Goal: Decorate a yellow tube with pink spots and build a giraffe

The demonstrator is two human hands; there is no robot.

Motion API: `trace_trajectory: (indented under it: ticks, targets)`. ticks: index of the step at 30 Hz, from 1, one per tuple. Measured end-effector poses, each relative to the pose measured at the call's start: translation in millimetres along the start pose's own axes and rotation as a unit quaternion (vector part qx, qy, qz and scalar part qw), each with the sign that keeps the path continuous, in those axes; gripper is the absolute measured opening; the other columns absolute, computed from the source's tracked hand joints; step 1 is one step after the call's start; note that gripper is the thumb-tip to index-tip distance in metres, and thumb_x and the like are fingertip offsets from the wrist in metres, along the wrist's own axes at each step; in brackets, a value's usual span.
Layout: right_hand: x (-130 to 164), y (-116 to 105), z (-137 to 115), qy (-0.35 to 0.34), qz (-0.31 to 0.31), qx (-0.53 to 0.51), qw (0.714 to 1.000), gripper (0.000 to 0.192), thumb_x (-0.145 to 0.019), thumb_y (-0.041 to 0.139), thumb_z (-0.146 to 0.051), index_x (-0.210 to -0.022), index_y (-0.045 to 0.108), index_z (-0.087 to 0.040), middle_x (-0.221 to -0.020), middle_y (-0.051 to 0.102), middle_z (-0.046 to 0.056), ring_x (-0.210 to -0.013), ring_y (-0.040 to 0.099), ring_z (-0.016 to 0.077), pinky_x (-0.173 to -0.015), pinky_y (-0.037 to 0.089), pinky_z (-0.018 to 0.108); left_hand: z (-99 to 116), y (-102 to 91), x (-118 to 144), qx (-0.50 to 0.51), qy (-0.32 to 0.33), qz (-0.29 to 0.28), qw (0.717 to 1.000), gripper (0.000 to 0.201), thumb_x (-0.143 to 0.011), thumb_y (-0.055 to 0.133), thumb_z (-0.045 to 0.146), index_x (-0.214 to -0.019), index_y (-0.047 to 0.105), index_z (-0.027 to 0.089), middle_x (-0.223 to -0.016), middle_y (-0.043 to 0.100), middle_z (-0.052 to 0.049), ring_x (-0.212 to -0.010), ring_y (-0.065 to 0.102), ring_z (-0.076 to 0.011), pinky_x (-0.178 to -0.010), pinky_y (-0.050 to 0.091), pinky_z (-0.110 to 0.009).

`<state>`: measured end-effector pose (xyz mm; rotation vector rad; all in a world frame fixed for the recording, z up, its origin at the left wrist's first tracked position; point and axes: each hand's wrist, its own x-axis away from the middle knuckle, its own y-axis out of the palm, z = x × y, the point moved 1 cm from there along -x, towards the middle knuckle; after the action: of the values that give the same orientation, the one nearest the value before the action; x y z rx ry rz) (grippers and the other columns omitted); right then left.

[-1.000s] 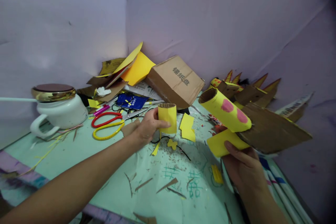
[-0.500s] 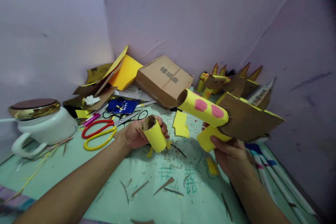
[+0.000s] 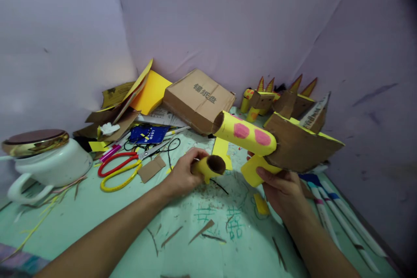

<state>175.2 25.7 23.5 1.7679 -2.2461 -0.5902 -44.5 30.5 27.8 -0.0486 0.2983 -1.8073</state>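
My left hand (image 3: 186,174) is closed around a short yellow paper-covered cardboard tube (image 3: 208,167), low over the table, its open end facing right. My right hand (image 3: 282,191) grips a cardboard animal model (image 3: 306,145) by its lower yellow part. From this model a longer yellow tube (image 3: 248,134) with pink spots sticks out to the left, and pointed cardboard pieces rise at its back. The two held things are apart. Beneath and between my hands lie a yellow paper piece (image 3: 222,153) and a thin black strip.
At left are red-and-yellow-handled scissors (image 3: 120,171), a cardboard scrap (image 3: 151,168) and a white lidded mug (image 3: 52,160). A cardboard box (image 3: 199,100) and yellow sheets (image 3: 151,91) stand behind. Spotted cardboard animals (image 3: 261,100) are at back right, markers (image 3: 339,213) at right. Scraps litter the table (image 3: 130,243).
My left hand has turned the short tube so its open end points right instead of up, uncovering the cardboard scrap by the scissors. My right hand keeps its hold; the view has shifted slightly.
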Motion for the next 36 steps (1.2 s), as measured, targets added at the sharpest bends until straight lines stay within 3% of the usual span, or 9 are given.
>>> trace_trajectory:
  ticks: [6,9,11,13,17,20,26,32,36]
  targets:
    - [0.1,-1.2,1.1,-0.016,-0.014,0.023,1.000,0.035,-0.051,0.079,-0.020,-0.084,0.068,-0.026,-0.084,0.071,0.001,-0.088,0.063,0.0252,-0.087,0.043,0.045,7.1,12.6,13.9,-0.205,-0.047,0.024,0.977,0.034,-0.065,0.062,0.022,-0.096,0.049,0.022,-0.088,0.056,-0.002,-0.080,0.054,-0.0216,-0.069,0.041,-0.033]
    - [-0.6,-1.7,0.1,-0.009,-0.008,0.022,1.000,0.030,-0.051,0.079,-0.019,-0.079,0.068,-0.024,-0.083,0.071,0.001,-0.089,0.063,0.0248,-0.089,0.042,0.044,15.8,11.6,19.1,-0.256,-0.051,-0.025,0.965,0.044,-0.063,0.069,0.032,-0.102,0.051,0.022,-0.098,0.057,-0.005,-0.083,0.056,-0.0241,-0.071,0.042,-0.035]
    - [-2.1,-2.5,-0.8,-0.007,-0.006,0.014,1.000,0.032,-0.050,0.080,-0.019,-0.079,0.068,-0.024,-0.083,0.071,0.000,-0.090,0.063,0.0242,-0.091,0.041,0.043,22.8,10.8,21.8,-0.284,-0.044,-0.085,0.954,0.050,-0.061,0.071,0.041,-0.104,0.055,0.022,-0.105,0.058,-0.007,-0.086,0.058,-0.0266,-0.074,0.043,-0.036]
    - [-4.1,-3.5,-2.0,-0.015,-0.008,0.006,1.000,0.036,-0.049,0.080,-0.018,-0.082,0.068,-0.025,-0.085,0.071,0.000,-0.091,0.063,0.0237,-0.092,0.041,0.042,27.6,10.4,22.6,-0.297,-0.023,-0.124,0.946,0.043,-0.068,0.066,0.046,-0.102,0.059,0.020,-0.106,0.059,-0.009,-0.089,0.058,-0.0277,-0.077,0.043,-0.038]
    - [-6.8,-3.8,-5.5,-0.039,-0.015,0.009,0.999,0.038,-0.050,0.078,-0.017,-0.086,0.068,-0.026,-0.087,0.072,0.001,-0.092,0.064,0.0242,-0.089,0.044,0.042,25.2,14.9,15.2,-0.262,0.001,-0.090,0.961,0.027,-0.084,0.046,0.039,-0.088,0.064,0.018,-0.096,0.064,-0.009,-0.086,0.059,-0.0240,-0.075,0.043,-0.035]
    - [-6.5,-1.9,-8.5,-0.036,-0.010,-0.001,0.999,0.041,-0.048,0.077,-0.016,-0.086,0.069,-0.027,-0.087,0.072,0.001,-0.090,0.064,0.0244,-0.088,0.044,0.042,22.0,25.3,3.7,-0.240,-0.004,-0.069,0.968,0.023,-0.079,0.053,0.034,-0.087,0.066,0.018,-0.092,0.067,-0.009,-0.083,0.060,-0.0245,-0.072,0.043,-0.034]
    - [-4.3,0.5,-11.7,-0.032,-0.005,-0.034,0.999,0.035,-0.048,0.076,-0.015,-0.081,0.071,-0.025,-0.083,0.072,0.000,-0.086,0.063,0.0222,-0.085,0.046,0.038,38.0,40.9,-12.6,-0.300,-0.048,-0.174,0.937,0.021,-0.063,0.062,0.029,-0.081,0.070,0.021,-0.073,0.068,-0.005,-0.066,0.060,-0.0233,-0.057,0.038,-0.029]
    - [-5.7,-1.5,-11.4,-0.025,-0.008,-0.068,0.997,0.033,-0.045,0.077,-0.013,-0.076,0.072,-0.023,-0.079,0.072,0.000,-0.080,0.062,0.0193,-0.075,0.048,0.032,47.9,47.7,-8.5,-0.387,-0.070,-0.217,0.893,0.046,-0.052,0.072,0.040,-0.094,0.070,0.024,-0.088,0.069,-0.010,-0.079,0.062,-0.0327,-0.060,0.040,-0.034]
    - [-7.0,-2.3,-11.3,-0.022,-0.008,-0.081,0.996,0.032,-0.045,0.078,-0.011,-0.074,0.071,-0.024,-0.079,0.073,-0.001,-0.078,0.062,0.0184,-0.072,0.048,0.030,51.8,54.9,-3.6,-0.398,-0.064,-0.245,0.882,0.042,-0.048,0.073,0.035,-0.088,0.070,0.022,-0.084,0.068,-0.010,-0.074,0.062,-0.0335,-0.057,0.041,-0.035]
